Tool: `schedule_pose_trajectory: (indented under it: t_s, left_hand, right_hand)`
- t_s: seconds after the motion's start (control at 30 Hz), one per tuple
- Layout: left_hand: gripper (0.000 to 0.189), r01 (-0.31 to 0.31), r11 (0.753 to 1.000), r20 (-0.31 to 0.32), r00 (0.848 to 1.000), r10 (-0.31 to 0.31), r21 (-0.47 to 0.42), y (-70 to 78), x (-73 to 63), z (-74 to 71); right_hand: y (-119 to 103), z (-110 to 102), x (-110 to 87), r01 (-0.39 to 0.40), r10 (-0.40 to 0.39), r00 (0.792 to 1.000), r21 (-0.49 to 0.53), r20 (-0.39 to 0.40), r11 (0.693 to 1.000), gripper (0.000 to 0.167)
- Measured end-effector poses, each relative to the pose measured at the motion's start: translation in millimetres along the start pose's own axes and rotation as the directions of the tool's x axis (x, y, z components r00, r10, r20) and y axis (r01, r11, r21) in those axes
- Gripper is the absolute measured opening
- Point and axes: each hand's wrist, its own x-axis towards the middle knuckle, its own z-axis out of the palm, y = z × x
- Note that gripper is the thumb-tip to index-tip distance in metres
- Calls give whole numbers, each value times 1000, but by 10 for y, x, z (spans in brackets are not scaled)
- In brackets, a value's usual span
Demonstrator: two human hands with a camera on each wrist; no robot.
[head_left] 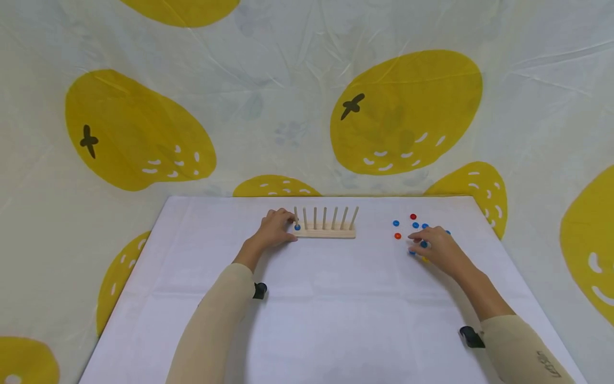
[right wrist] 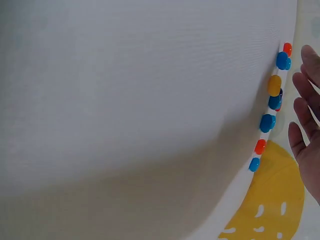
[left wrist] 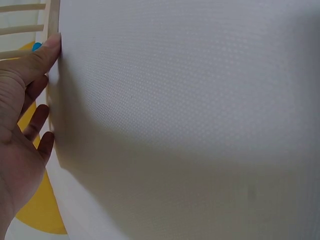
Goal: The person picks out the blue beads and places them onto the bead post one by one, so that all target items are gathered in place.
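Note:
A wooden peg rack (head_left: pixel 331 233) with a row of upright pegs stands at the back of the white-covered table. One blue bead (head_left: pixel 297 228) sits low on its leftmost peg. My left hand (head_left: pixel 274 229) grips the rack's left end, thumb at the front edge of the base and fingers behind. In the left wrist view the thumb lies against the base (left wrist: pixel 51 17). My right hand (head_left: pixel 438 248) hovers over the loose beads at the right, thumb and fingers spread apart. A dark blue bead (head_left: pixel 424 244) shows between them. The hand partly hides other beads.
Loose beads lie scattered around the right hand, among them a red bead (head_left: pixel 413 216), an orange-red bead (head_left: pixel 397 236) and a blue bead (head_left: pixel 396 223). In the right wrist view a yellow bead (right wrist: pixel 274 85) stands out. A fruit-patterned cloth (head_left: pixel 288 106) hangs behind the table.

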Motion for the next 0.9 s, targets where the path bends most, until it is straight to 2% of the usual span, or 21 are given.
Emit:
schedule_pose_trajectory:
  t_s: [0.23,0.47,0.67,0.9]
  left_hand:
    - [57,-9,1000,-3,1000,9,3,1,0,-10]
    - [57,-4,1000,-3,1000,4,6,-4,10,5]
    - [55,-5,1000,-2,1000,5,0,5,7,10]
    - [56,5,1000,-3,1000,-5,2,20,0,3]
  right_hand:
    - [63,78,-27,-1,2,1000,-53,13,999,35]
    - [114,125,-56,-5,5,1000,-74,7,997,29]
    - [104,105,-56,-18,19,1000,-48,19,999,26]
    - [61,45,-47,-89,87,994,26,65,996,31]
